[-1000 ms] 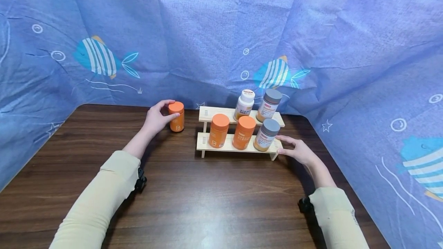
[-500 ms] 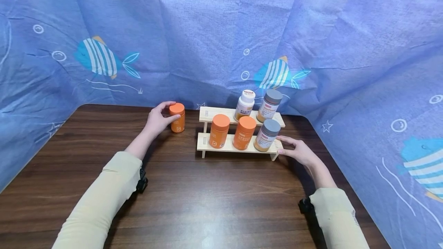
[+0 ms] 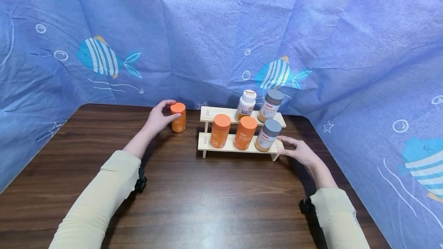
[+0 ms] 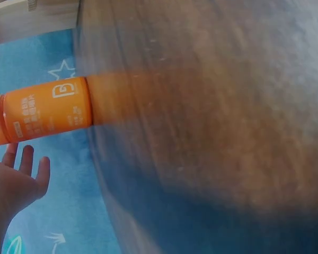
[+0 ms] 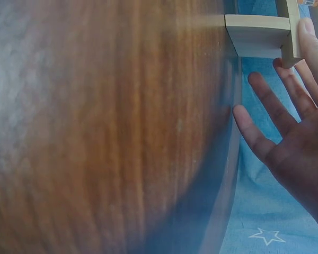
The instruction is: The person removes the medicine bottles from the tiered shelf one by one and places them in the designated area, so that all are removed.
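While upright, the orange jar (image 3: 179, 122) in the grip of the left hand (image 3: 157, 120), wooden rack's end (image 3: 275, 147) in the right hand's (image 3: 302, 153).

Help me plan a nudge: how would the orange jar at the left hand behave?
The orange jar has crisp, straight sides, so it's probably stiff. Upright and taller than wide, it may tip if pushed near the top. Being round, it could roll once toppled.

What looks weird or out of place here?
Nothing looks spilled or broken. One orange jar seems the odd one out: the left hand holds it apart from the wooden rack, where the other five containers stand.
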Motion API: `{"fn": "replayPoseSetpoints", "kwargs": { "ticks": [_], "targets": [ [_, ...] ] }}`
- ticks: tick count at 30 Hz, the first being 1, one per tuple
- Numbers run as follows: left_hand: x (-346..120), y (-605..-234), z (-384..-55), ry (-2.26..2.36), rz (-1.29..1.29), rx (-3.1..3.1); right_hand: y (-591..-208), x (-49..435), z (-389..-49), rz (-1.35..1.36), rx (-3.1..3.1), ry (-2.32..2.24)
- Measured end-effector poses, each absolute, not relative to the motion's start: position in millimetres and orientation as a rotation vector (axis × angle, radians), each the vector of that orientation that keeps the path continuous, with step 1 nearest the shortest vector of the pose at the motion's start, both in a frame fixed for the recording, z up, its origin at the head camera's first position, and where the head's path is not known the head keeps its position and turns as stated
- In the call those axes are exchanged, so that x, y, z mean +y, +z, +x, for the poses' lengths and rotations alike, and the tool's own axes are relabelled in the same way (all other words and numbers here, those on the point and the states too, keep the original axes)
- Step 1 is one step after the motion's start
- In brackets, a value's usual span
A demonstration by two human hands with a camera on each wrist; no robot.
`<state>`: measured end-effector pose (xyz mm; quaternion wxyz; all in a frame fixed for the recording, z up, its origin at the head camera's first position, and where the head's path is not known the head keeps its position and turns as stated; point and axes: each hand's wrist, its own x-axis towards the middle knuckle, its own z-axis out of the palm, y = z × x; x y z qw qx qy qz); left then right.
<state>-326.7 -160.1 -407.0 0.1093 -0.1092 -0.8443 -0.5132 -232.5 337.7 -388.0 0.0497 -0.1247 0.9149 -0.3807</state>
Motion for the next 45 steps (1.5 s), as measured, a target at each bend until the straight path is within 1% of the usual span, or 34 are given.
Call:
{"fn": "replayPoseSetpoints", "kwargs": {
  "ticks": [9,24,32,35,42,45],
  "targets": [
    [-159,-385,-324,-1.486,-0.359,-2.488,-389,339,-236,-0.405,2.796,-1.162],
    [-138,-340,-314,-1.476,-0.396,-2.530,-389,339,-233,-0.390,2.787,-1.151],
    [-124,-324,-308,-1.519,-0.426,-2.496,-414,355,-248,-0.381,2.783,-1.180],
    [-118,-316,-308,-1.518,-0.438,-2.494,-418,359,-251,-0.396,2.785,-1.180],
    [-103,-299,-307,-1.572,-0.503,-2.467,-417,361,-251,-0.375,2.791,-1.167],
    [-97,-293,-306,-1.573,-0.522,-2.459,-403,350,-241,-0.371,2.782,-1.162]
  ]
}}
